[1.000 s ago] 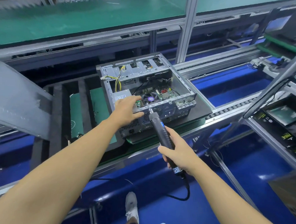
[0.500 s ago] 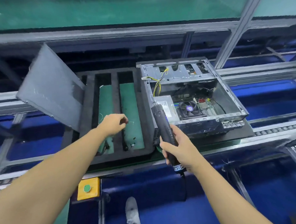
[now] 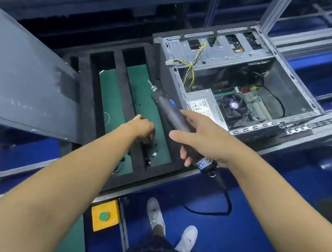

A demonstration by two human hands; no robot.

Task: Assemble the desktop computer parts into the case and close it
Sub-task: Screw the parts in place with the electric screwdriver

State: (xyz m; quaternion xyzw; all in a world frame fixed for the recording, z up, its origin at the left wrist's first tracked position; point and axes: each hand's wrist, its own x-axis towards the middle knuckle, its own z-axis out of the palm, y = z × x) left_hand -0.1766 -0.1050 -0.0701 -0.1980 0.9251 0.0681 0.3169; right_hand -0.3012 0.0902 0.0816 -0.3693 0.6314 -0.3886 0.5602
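While the computer case [image 3: 290,87] lies open, the right grip [image 3: 205,137] wraps an electric screwdriver [image 3: 165,107] just left of it, and the left grip [image 3: 142,129], curled so I cannot tell whether it holds anything, hovers over the foam tray [image 3: 120,86] farther left.

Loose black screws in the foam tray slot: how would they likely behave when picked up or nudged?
The screws look tiny, so probably light and fiddly to pinch. On the flat green mat they may roll or skitter, though the foam tray walls should contain them.
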